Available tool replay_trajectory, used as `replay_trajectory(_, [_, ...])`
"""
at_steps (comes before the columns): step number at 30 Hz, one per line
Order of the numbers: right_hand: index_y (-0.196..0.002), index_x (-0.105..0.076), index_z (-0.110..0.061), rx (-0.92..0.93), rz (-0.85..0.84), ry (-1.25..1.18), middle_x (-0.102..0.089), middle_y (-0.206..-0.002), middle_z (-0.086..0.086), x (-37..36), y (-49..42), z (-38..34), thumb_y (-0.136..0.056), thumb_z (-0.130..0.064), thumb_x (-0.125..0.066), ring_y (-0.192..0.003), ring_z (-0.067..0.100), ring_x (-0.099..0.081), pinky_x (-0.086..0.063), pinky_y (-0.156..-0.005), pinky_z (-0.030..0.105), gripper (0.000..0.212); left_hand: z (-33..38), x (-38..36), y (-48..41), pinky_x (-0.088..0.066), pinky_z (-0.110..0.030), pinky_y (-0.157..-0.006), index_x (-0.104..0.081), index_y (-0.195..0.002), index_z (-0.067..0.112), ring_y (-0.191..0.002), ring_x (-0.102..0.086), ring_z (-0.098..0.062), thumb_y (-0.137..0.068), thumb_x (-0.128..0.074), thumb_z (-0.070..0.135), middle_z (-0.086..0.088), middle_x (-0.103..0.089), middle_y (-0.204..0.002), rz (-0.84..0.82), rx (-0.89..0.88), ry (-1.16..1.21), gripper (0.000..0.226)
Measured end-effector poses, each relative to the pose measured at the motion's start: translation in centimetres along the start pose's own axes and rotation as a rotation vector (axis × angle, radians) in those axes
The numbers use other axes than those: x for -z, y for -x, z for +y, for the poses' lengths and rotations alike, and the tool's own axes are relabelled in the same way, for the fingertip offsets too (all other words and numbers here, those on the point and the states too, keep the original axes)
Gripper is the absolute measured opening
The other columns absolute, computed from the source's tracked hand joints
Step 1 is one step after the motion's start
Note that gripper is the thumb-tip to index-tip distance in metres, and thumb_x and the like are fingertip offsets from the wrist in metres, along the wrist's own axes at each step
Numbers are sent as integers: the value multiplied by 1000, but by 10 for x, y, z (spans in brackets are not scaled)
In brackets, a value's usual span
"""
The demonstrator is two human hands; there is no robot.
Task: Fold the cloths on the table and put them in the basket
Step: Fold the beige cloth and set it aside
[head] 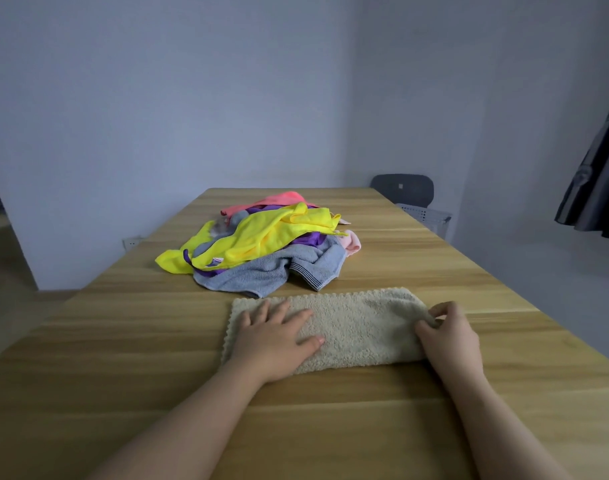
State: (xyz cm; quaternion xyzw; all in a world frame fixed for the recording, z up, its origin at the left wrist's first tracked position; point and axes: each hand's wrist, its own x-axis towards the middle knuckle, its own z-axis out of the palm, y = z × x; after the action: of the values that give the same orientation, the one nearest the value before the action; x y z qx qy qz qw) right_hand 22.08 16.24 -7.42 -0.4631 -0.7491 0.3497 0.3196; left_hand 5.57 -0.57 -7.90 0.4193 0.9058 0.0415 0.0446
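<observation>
Beige cloth [351,329] lies flat on the desk [123,341] as a long strip under both hands. The near edge looks doubled, so probably one fold is in.

Left hand [278,336]: palm down on the strip's left half, fingers spread, pressing.

Right hand [448,336]: thumb and curled fingers pinch the strip's right end.

Handling: fluffy, light, fully limp, holds no shape. It will likely slide on smooth wood unless anchored. Best hold is the short right edge, both layers together, carried over toward the left hand.

Pile of loose cloths [261,244] sits just beyond both hands, yellow on top, grey towel nearest.

Grey perforated bin [426,214] is well beyond the right hand. Can't tell if it's the basket.
</observation>
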Motion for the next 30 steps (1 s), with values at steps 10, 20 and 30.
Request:
replay_trajectory(10, [-118, -57, -26, 39, 53, -33, -65, -104, 4, 0, -2, -3, -83, -7, -49, -94, 25, -54, -38, -71, 31, 40, -49, 6, 11, -3, -41, -116, -12, -145, 46, -145, 1, -10, -96, -23, 57, 17, -1, -157, 6, 36, 57, 52])
replay_trajectory(20, [-117, -63, -23, 349, -10, -107, -71, -100, 3, -51, 20, -108, -88, -13, -53, -97, 22, -61, -33, -68, 21, 32, -62, 5, 5, -33, -39, -105, -17, -144, 48, -127, -45, -25, -100, -30, 37, -2, -47, -141, 164, 130, 708, 47])
replay_trajectory(30, [-114, -59, -31, 419, -361, -150, -62, -82, -15, -100, 51, -116, -89, -45, -54, -82, 8, -59, -42, -63, 22, 28, -78, 14, 2, -33, -29, -100, -44, -135, 31, -124, -44, -13, -100, -40, 28, 11, -47, -128, 296, 177, 1203, 36])
